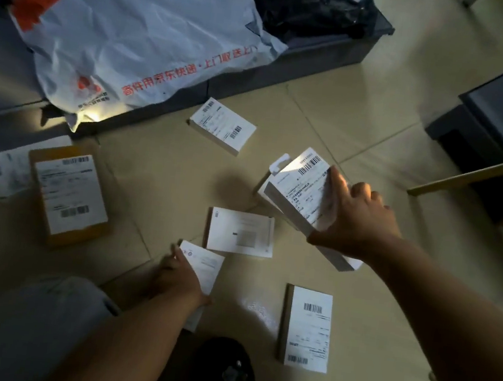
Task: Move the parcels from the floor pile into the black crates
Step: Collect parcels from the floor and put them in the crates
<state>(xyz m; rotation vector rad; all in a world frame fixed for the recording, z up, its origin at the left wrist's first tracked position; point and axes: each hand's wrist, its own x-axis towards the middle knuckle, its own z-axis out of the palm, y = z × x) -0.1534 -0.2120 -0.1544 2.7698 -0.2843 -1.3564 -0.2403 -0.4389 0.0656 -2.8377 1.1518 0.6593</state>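
**Parcels on floor: handling notes**

Head view. A white box (pixel 302 193) is gripped by its long edges in the right hand (pixel 359 221), lifted above the tile floor (pixel 364 109). A smaller box (pixel 202 266) is pinched by the left hand (pixel 177 279), low down. Both are judged light, stiff and smooth; edges are best held. Black crates (pixel 340 47) lie beyond.

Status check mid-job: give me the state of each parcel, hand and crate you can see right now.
Right hand: gripping a white labelled box, lifted and tilted.
Left hand: holding a small white parcel at floor level.
Brown parcel: flat on floor, label up.
White box near crates: on floor.
Blank-faced white box: on floor.
Barcode box: on floor.
Black crate: holds mailer bags.
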